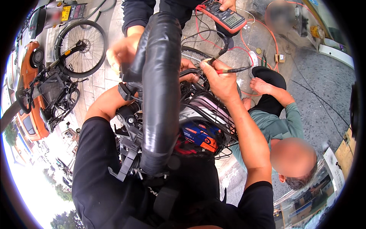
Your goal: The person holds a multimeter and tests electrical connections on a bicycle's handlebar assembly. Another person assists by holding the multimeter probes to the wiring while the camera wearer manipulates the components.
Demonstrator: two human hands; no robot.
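Observation:
My left hand (187, 72) shows beyond a thick black padded tube (162, 87), which hides most of it and my wrist. Its fingers are closed round a black cable end (191, 71). To the right, my right hand (223, 82) pinches a black lead with a red section (222, 71) close to that cable; the contact point is too small to make out. Opposite me, a person's hand (228, 4) holds a red-and-black multimeter (225, 17). That person's other hand (124, 53) is blurred beside the tube.
Below my hands, a black wire basket (225, 112) holds a blue-and-orange package (201, 135). A person in a green shirt (276, 122) crouches at the right. An orange cable (275, 40) crosses the paving. A bicycle wheel (80, 49) and an orange car (32, 118) are at the left.

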